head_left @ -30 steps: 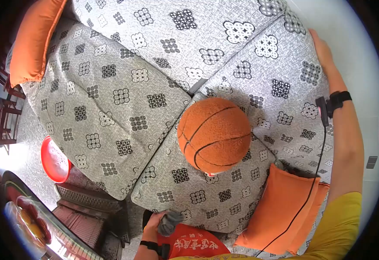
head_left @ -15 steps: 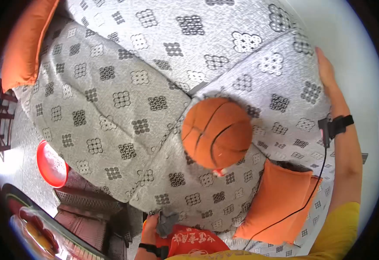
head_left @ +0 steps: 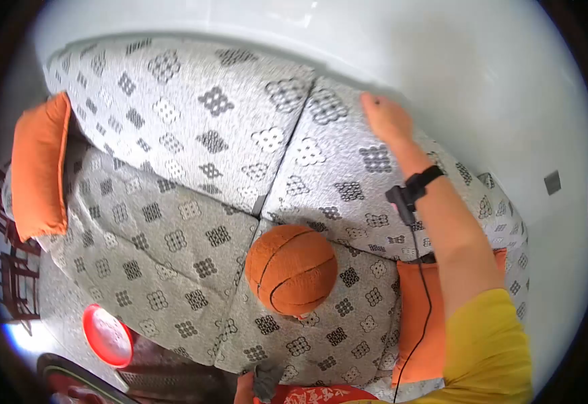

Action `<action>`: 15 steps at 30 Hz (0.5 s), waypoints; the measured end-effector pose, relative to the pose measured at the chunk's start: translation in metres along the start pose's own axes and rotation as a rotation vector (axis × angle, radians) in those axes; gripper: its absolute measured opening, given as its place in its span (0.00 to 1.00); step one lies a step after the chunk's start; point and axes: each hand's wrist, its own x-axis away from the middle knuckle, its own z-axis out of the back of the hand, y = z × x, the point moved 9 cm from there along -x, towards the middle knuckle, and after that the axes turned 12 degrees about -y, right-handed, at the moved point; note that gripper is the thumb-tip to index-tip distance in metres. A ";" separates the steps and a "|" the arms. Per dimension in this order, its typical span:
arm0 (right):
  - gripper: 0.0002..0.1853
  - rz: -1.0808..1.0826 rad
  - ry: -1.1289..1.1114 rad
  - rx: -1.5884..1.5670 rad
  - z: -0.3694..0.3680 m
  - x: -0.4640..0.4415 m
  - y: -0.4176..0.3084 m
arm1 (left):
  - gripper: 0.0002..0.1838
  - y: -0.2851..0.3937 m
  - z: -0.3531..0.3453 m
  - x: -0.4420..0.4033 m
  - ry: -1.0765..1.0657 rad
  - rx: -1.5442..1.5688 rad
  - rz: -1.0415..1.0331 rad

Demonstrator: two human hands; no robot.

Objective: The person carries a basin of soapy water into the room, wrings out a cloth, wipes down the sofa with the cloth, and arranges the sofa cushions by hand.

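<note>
My right hand (head_left: 389, 122) is at the top edge of the sofa backrest (head_left: 348, 158), its fingers drawn together; what they hold, if anything, is hidden. A black strap with a small device and cable (head_left: 413, 192) is around that wrist. At the bottom edge my left hand (head_left: 244, 388), partly cut off, grips a grey cloth (head_left: 267, 381). An orange ball with basketball lines (head_left: 291, 269) rests on the sofa seat near the backrest, apart from both hands. A small red and white bit shows under it.
One orange cushion (head_left: 41, 168) leans at the sofa's far left end. Another orange cushion (head_left: 418, 316) lies at the right, partly behind my arm. A red basin (head_left: 109, 337) with whitish contents stands on the floor, near dark wooden chairs (head_left: 21, 289). A white wall (head_left: 482, 87) rises behind the sofa.
The view has shifted, showing more wall. My right hand has moved left along the backrest's top edge, its fingers now drawn in. My left hand still holds the cloth.
</note>
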 end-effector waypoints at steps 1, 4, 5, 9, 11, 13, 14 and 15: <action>0.31 0.043 0.022 -0.004 0.003 0.003 -0.007 | 0.18 0.010 -0.005 0.006 -0.010 -0.050 -0.030; 0.25 0.181 0.042 -0.135 0.015 0.029 -0.012 | 0.17 0.042 -0.023 0.021 -0.075 -0.267 -0.098; 0.23 0.281 0.140 -0.166 0.007 0.014 -0.007 | 0.16 0.053 -0.031 0.027 -0.099 -0.356 -0.113; 0.18 0.482 0.520 -0.227 0.032 0.103 -0.012 | 0.15 0.094 -0.047 0.053 -0.158 -0.712 -0.169; 0.17 0.551 0.455 -0.402 0.046 0.154 0.027 | 0.15 0.118 -0.056 0.071 -0.180 -0.934 -0.202; 0.18 0.451 0.374 -0.476 0.058 0.190 0.101 | 0.15 0.144 -0.076 0.092 -0.216 -1.200 -0.267; 0.18 0.373 0.363 -0.460 0.060 0.199 0.150 | 0.15 0.163 -0.098 0.103 -0.236 -1.320 -0.332; 0.18 0.257 0.342 -0.517 0.059 0.205 0.208 | 0.15 0.184 -0.125 0.118 -0.241 -1.406 -0.420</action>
